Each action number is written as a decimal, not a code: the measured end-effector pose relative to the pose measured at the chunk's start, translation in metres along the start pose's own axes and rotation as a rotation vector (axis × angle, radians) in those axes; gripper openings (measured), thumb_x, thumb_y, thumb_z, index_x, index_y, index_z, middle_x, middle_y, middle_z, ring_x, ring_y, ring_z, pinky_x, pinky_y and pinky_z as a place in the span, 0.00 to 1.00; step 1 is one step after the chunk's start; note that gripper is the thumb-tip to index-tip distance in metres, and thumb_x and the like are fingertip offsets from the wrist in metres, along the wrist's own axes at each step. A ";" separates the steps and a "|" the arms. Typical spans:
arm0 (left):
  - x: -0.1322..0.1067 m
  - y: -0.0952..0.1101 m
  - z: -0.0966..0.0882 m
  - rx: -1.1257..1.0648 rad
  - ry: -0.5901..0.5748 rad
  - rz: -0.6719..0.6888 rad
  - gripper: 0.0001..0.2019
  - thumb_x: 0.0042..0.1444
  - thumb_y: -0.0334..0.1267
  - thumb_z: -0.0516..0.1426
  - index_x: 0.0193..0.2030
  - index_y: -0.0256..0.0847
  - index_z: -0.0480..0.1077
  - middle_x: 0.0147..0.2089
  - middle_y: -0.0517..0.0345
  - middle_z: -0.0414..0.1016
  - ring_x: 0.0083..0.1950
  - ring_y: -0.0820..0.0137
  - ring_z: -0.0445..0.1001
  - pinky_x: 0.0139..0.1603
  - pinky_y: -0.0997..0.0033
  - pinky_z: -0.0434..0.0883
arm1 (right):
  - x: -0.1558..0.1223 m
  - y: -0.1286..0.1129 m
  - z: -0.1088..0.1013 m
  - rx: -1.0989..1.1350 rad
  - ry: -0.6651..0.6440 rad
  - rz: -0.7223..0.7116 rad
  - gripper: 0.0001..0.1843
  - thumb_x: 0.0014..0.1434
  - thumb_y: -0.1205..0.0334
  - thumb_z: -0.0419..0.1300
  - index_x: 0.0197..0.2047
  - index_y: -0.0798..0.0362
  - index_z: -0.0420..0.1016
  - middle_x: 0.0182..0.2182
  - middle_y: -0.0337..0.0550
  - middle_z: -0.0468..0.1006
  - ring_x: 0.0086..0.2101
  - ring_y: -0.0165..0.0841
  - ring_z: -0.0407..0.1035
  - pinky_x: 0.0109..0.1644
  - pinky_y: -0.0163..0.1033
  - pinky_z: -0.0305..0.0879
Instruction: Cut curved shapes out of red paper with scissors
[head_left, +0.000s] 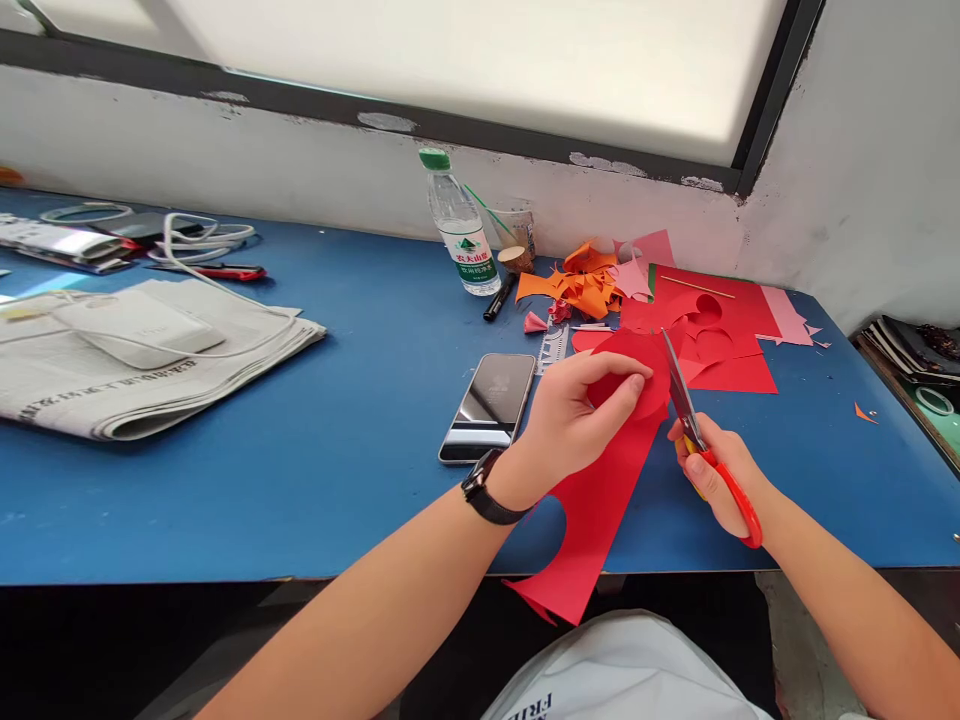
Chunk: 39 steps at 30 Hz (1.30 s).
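Note:
My left hand pinches a sheet of red paper at its rounded upper end, fingers closed on it. The sheet hangs down over the blue table's front edge. My right hand grips red-handled scissors, whose blades point up and away along the right side of the rounded paper edge. A black watch sits on my left wrist.
A phone lies left of my left hand. Red, pink and orange paper scraps pile at the back right. A water bottle, a black marker and a cup stand by the wall. Folded newspaper with a white device and cables lies left.

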<state>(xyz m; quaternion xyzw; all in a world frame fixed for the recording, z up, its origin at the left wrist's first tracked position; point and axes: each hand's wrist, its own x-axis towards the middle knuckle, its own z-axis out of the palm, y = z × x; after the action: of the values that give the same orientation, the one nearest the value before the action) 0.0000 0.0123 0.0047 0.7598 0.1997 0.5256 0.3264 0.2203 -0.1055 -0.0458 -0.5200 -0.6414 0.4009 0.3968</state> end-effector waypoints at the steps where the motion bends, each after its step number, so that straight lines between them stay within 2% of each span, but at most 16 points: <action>1: 0.001 0.000 0.000 -0.001 0.005 0.003 0.08 0.69 0.33 0.62 0.43 0.42 0.85 0.41 0.54 0.92 0.40 0.64 0.87 0.44 0.65 0.80 | 0.000 -0.001 -0.001 -0.011 -0.006 0.001 0.31 0.75 0.27 0.59 0.56 0.48 0.73 0.31 0.34 0.69 0.25 0.30 0.58 0.28 0.39 0.56; 7: 0.003 0.001 -0.004 -0.015 0.000 -0.024 0.09 0.68 0.35 0.62 0.36 0.41 0.82 0.34 0.55 0.88 0.34 0.66 0.83 0.37 0.69 0.77 | 0.000 0.000 -0.003 -0.039 -0.013 -0.024 0.33 0.75 0.25 0.56 0.56 0.48 0.72 0.33 0.35 0.71 0.26 0.31 0.60 0.31 0.40 0.58; 15: 0.002 0.005 -0.006 -0.001 0.015 -0.051 0.07 0.67 0.33 0.62 0.42 0.41 0.84 0.39 0.55 0.91 0.40 0.65 0.87 0.42 0.70 0.81 | 0.000 -0.001 0.001 -0.033 -0.020 -0.019 0.37 0.75 0.22 0.53 0.57 0.49 0.72 0.33 0.35 0.70 0.27 0.31 0.60 0.31 0.39 0.57; 19: 0.001 0.005 -0.007 0.020 0.027 -0.055 0.07 0.67 0.32 0.62 0.44 0.41 0.85 0.42 0.54 0.92 0.43 0.65 0.89 0.45 0.70 0.82 | 0.000 0.000 0.001 -0.039 -0.024 -0.042 0.35 0.75 0.23 0.55 0.57 0.49 0.73 0.33 0.34 0.70 0.27 0.30 0.59 0.32 0.39 0.57; 26: 0.001 0.004 -0.005 0.039 0.035 -0.080 0.07 0.66 0.32 0.63 0.43 0.41 0.85 0.42 0.54 0.92 0.42 0.64 0.90 0.45 0.68 0.84 | 0.000 0.002 0.000 0.001 -0.026 -0.033 0.37 0.74 0.21 0.54 0.55 0.49 0.72 0.33 0.35 0.68 0.28 0.30 0.57 0.32 0.39 0.55; 32: 0.003 0.008 -0.004 0.021 0.038 -0.102 0.05 0.63 0.32 0.66 0.43 0.42 0.85 0.41 0.55 0.92 0.41 0.64 0.90 0.44 0.68 0.85 | -0.002 0.002 0.003 0.100 -0.041 0.015 0.38 0.71 0.19 0.57 0.55 0.48 0.71 0.30 0.31 0.63 0.25 0.29 0.53 0.26 0.37 0.51; 39: 0.002 0.011 -0.001 0.012 0.022 -0.090 0.06 0.63 0.32 0.67 0.44 0.41 0.86 0.42 0.54 0.93 0.42 0.64 0.91 0.46 0.70 0.86 | -0.003 0.002 0.006 0.134 -0.006 0.033 0.43 0.68 0.15 0.55 0.56 0.48 0.72 0.31 0.32 0.63 0.27 0.31 0.55 0.30 0.39 0.55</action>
<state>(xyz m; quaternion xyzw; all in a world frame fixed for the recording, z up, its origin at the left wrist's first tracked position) -0.0007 0.0061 0.0143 0.7461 0.2402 0.5178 0.3429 0.2155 -0.1092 -0.0500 -0.5016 -0.6057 0.4508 0.4222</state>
